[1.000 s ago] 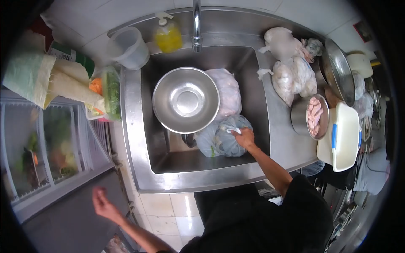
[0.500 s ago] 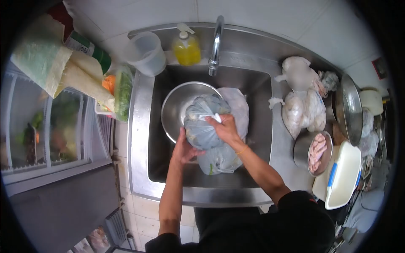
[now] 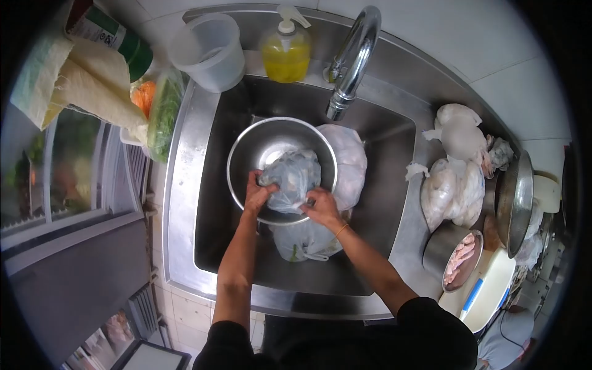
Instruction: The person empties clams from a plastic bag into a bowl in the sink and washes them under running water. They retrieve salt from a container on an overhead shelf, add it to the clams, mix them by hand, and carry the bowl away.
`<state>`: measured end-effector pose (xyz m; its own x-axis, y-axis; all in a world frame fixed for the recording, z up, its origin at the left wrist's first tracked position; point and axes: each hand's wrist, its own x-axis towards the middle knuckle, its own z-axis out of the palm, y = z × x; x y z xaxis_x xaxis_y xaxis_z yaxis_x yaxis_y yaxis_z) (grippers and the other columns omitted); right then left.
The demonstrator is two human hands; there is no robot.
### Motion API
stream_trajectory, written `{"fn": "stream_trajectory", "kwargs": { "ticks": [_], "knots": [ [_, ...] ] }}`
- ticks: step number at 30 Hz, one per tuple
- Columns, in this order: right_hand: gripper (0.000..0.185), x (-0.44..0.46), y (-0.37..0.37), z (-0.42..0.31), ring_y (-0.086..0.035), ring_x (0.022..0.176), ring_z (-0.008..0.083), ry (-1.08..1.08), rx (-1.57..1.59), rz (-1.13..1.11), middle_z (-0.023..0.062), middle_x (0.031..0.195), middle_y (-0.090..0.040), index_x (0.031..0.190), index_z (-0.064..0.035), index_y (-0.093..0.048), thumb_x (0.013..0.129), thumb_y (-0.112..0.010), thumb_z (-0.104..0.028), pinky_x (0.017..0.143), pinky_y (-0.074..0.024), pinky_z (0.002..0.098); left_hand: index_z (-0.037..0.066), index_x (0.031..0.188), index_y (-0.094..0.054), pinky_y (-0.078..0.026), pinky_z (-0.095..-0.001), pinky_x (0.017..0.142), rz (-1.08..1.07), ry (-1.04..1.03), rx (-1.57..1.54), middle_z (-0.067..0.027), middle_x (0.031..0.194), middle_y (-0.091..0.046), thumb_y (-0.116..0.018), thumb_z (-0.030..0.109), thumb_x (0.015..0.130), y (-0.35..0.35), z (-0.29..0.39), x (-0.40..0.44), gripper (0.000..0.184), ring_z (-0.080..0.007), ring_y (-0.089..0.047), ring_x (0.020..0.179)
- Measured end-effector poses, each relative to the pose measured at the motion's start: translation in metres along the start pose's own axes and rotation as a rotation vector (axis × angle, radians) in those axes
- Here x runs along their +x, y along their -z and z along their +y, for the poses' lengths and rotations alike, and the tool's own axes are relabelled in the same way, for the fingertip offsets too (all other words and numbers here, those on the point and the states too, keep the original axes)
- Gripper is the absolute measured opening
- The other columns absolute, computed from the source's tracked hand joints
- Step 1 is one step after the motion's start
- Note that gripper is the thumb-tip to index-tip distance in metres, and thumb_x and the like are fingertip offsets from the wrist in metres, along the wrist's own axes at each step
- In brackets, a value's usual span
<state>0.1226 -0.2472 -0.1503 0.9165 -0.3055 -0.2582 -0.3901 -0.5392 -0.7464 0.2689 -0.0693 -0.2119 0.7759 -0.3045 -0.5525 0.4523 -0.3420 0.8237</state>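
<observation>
A translucent grey plastic bag (image 3: 293,176) with unclear contents lies in the steel bowl (image 3: 237,145) in the sink. My left hand (image 3: 258,192) grips the bag's left side. At the bag's lower right, my right hand (image 3: 322,206) pinches the plastic near its knot. Below the bowl sits a second translucent bag (image 3: 302,242) with something green inside. A bag of pale pink contents (image 3: 346,163) rests on the sink floor, partly hidden behind the bowl's right side.
The faucet (image 3: 354,68) rises behind the sink. A soap bottle (image 3: 286,52) and a clear plastic tub (image 3: 213,52) stand at the back left. Bagged pale meat (image 3: 453,191), a steel pot (image 3: 438,250) and a white tub (image 3: 493,290) are on the right.
The grey bag has gone from the sink's lower right into the bowl. My left hand has come in from the far left and taken hold of it; my right hand has moved left with it.
</observation>
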Motion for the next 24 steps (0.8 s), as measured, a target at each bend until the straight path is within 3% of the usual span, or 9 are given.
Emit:
{"fn": "stream_trajectory", "kwargs": {
  "ticks": [2, 4, 6, 7, 10, 11, 15, 20, 24],
  "knots": [
    [0.033, 0.015, 0.011, -0.023, -0.056, 0.108, 0.0362, 0.065, -0.042, 0.315, 0.0150, 0.109, -0.062, 0.096, -0.0062, -0.063, 0.074, -0.078, -0.025, 0.085, -0.0469, 0.0438, 0.008, 0.110, -0.048, -0.049, -0.0338, 0.081, -0.004, -0.049, 0.090, -0.0093, 0.099, -0.060, -0.076, 0.003, 0.059, 0.002, 0.002, -0.003, 0.059, -0.0198, -0.058, 0.093],
    [0.043, 0.067, 0.010, -0.015, -0.051, 0.117, 0.0347, 0.199, -0.030, 0.336, 0.0127, 0.118, -0.060, 0.106, -0.0110, -0.064, 0.074, -0.078, -0.036, 0.093, -0.0428, 0.0434, 0.008, 0.108, -0.048, -0.049, -0.0334, 0.080, -0.023, -0.059, 0.094, -0.0086, 0.097, -0.060, -0.076, 0.003, 0.059, 0.001, 0.004, -0.005, 0.057, -0.0189, -0.057, 0.092],
    [0.051, 0.108, 0.006, -0.013, -0.048, 0.122, 0.0322, 0.222, -0.092, 0.099, 0.0112, 0.121, -0.059, 0.114, -0.0133, -0.064, 0.074, -0.077, -0.042, 0.100, -0.0372, 0.0454, 0.008, 0.106, -0.048, -0.048, -0.0334, 0.079, -0.054, -0.033, 0.011, -0.0079, 0.095, -0.059, -0.076, 0.003, 0.059, -0.001, 0.006, -0.006, 0.055, -0.0188, -0.057, 0.091],
    [0.055, 0.124, 0.005, -0.014, -0.046, 0.125, 0.0310, 0.236, -0.121, -0.016, 0.0105, 0.123, -0.058, 0.117, -0.0145, -0.063, 0.074, -0.077, -0.045, 0.103, -0.0344, 0.0464, 0.008, 0.106, -0.048, -0.049, -0.0342, 0.079, -0.015, -0.082, 0.178, -0.0076, 0.098, -0.059, -0.077, 0.004, 0.061, -0.001, 0.007, -0.008, 0.054, -0.0201, -0.058, 0.090],
    [0.068, 0.152, 0.007, -0.021, -0.042, 0.130, 0.0302, 0.150, -0.422, -0.525, 0.0089, 0.130, -0.055, 0.126, -0.0176, -0.060, 0.071, -0.073, -0.055, 0.107, -0.0294, 0.0509, 0.011, 0.109, -0.051, -0.048, -0.0399, 0.091, 0.025, -0.156, 0.277, -0.0157, 0.118, -0.060, -0.082, 0.014, 0.058, -0.006, -0.006, 0.001, 0.060, -0.0331, -0.059, 0.107],
    [0.073, 0.157, 0.008, -0.023, -0.040, 0.132, 0.0312, 0.143, -0.462, -0.588, 0.0091, 0.131, -0.055, 0.129, -0.0170, -0.059, 0.070, -0.072, -0.058, 0.109, -0.0263, 0.0527, 0.016, 0.122, -0.053, -0.044, -0.0466, 0.099, -0.020, -0.347, 0.274, -0.0190, 0.133, -0.051, -0.086, 0.032, 0.059, -0.007, -0.010, 0.002, 0.073, -0.0380, -0.053, 0.119],
    [0.075, 0.157, 0.008, -0.018, -0.043, 0.130, 0.0306, 0.188, -0.531, -0.626, 0.0121, 0.133, -0.055, 0.126, -0.0170, -0.062, 0.066, -0.071, -0.060, 0.107, -0.0295, 0.0496, 0.024, 0.144, -0.043, -0.035, -0.0544, 0.109, -0.042, -0.322, 0.862, -0.0169, 0.148, -0.036, -0.078, 0.068, 0.058, -0.019, 0.030, -0.019, 0.103, -0.0407, -0.044, 0.131],
    [0.068, 0.142, -0.019, 0.018, -0.049, 0.123, 0.0351, 0.196, -0.472, -0.578, 0.0181, 0.125, -0.059, 0.111, -0.0075, -0.069, 0.064, -0.075, -0.056, 0.102, -0.0363, 0.0514, 0.021, 0.139, -0.050, -0.037, -0.0529, 0.108, -0.052, -0.224, 0.925, -0.0178, 0.146, -0.042, -0.074, 0.070, 0.062, -0.007, 0.002, 0.003, 0.094, -0.0423, -0.045, 0.130],
    [0.043, 0.117, 0.016, 0.015, -0.057, 0.102, 0.0329, 0.365, -0.282, -0.600, 0.0154, 0.093, -0.065, 0.085, -0.0023, -0.071, 0.071, -0.078, -0.043, 0.087, -0.0449, 0.0405, 0.015, 0.136, -0.054, -0.041, -0.0480, 0.106, -0.051, -0.116, 0.953, -0.0199, 0.143, -0.046, -0.069, 0.070, 0.068, 0.000, 0.000, 0.011, 0.089, -0.0407, -0.047, 0.128]
  ]
}}
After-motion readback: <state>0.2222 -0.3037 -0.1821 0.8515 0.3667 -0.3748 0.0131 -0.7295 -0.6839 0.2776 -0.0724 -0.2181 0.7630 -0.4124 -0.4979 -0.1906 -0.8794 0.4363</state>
